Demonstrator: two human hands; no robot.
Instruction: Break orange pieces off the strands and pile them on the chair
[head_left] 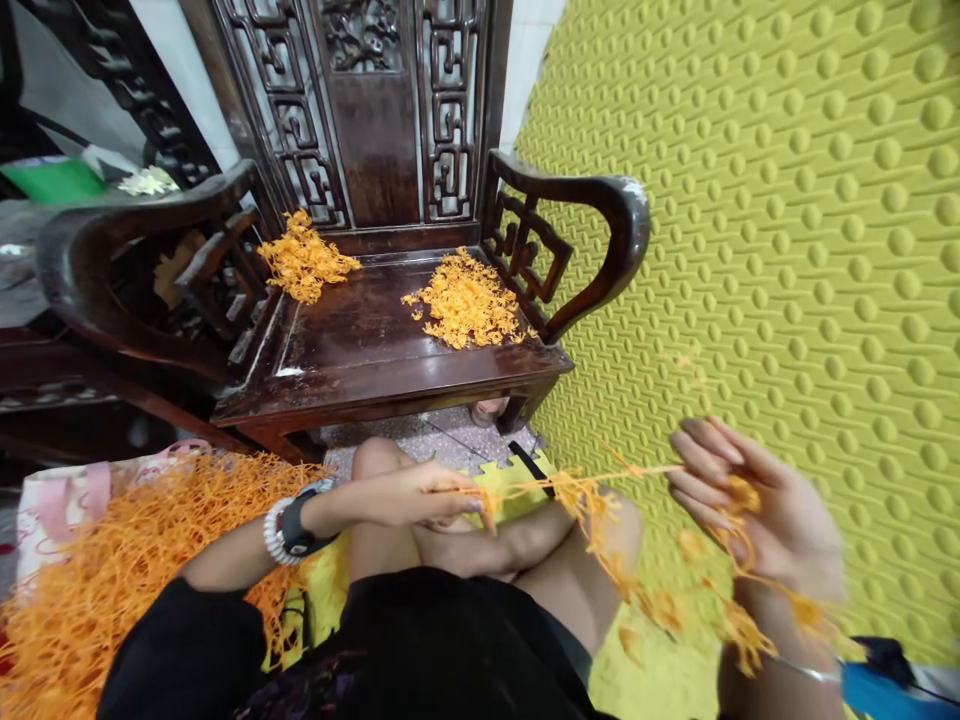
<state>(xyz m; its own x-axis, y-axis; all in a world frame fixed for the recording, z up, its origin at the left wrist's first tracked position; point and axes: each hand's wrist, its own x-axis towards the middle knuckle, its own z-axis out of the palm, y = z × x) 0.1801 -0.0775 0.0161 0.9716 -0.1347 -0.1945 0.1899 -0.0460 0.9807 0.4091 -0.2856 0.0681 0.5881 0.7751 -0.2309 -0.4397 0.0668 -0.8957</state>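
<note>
An orange strand with small flower-like pieces (589,495) is stretched across my lap between both hands. My left hand (427,495) pinches its left end, with fingers closed and pointing right. My right hand (750,500) is closed around the other side of the strand, raised over the yellow mat. More of the strand loops through my right fingers and dangles below, blurred by motion. Left of my legs lies a large heap of tangled orange strands (135,560). On the chair seat sit a pile of loose orange pieces (469,300) and a smaller orange pile (306,258).
A dark carved wooden chair (360,345) stands in front of my crossed legs. A yellow-green bumpy mat or panel (787,250) covers the right side. At the left are a white and pink bag (67,510) and a green item (56,180).
</note>
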